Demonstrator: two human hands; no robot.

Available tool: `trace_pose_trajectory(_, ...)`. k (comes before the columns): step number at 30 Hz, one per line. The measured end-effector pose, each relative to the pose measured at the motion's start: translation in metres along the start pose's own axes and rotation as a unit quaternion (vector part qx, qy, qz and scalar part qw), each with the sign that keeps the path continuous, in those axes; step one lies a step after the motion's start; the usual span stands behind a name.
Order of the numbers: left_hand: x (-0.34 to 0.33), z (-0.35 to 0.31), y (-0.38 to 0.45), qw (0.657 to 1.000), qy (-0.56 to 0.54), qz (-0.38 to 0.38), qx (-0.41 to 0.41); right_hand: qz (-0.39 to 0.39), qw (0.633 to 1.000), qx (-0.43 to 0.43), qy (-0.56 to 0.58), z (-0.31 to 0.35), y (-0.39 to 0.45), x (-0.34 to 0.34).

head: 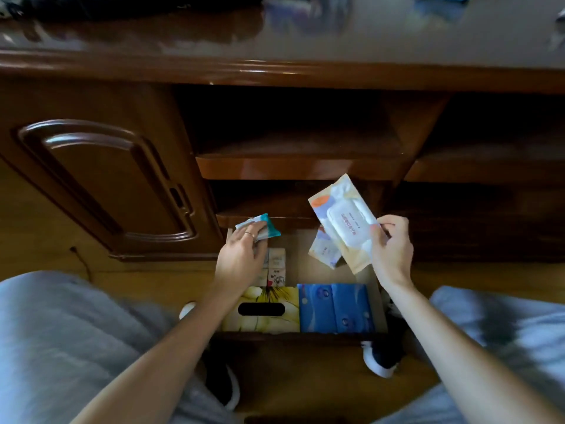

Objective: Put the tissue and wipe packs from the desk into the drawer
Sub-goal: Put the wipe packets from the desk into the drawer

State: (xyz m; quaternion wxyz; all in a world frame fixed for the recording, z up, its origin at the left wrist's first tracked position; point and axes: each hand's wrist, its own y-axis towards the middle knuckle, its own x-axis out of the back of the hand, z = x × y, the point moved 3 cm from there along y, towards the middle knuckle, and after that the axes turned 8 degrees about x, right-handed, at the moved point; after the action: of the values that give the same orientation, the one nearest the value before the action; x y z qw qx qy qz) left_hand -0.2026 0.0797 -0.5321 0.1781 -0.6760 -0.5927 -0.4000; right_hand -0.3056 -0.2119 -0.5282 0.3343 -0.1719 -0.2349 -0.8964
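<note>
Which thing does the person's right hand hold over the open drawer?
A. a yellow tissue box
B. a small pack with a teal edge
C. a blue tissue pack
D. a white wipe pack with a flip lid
D: the right hand grips the white wipe pack by its edge above the drawer, while the yellow tissue box and blue tissue pack lie inside and the left hand holds the teal-edged pack.

two hands; one teal-edged pack (pixel 260 229), two wipe packs, the larger (pixel 345 221) over the smaller (pixel 324 252); one yellow tissue box (pixel 263 301), one blue pack (pixel 334 307), some small packs (pixel 276 266), number unclear.
</note>
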Motion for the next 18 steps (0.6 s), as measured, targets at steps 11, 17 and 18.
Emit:
trace_pose_trajectory(11, -0.044, 0.041, -0.019, 0.993, 0.014, 0.09, 0.068, 0.291, 0.902, -0.056, -0.313, -0.086, -0.003, -0.071)
trace_pose_trajectory(17, -0.049, 0.051, -0.015, 0.992, 0.017, 0.091, 0.088, 0.134, 0.944, 0.026, -0.299, -0.084, 0.014, -0.093)
trace_pose_trajectory(18, -0.05, 0.051, -0.014, 0.992, 0.016, 0.09, 0.092, 0.107, 0.95, 0.022, -0.293, -0.083, 0.016, -0.096)
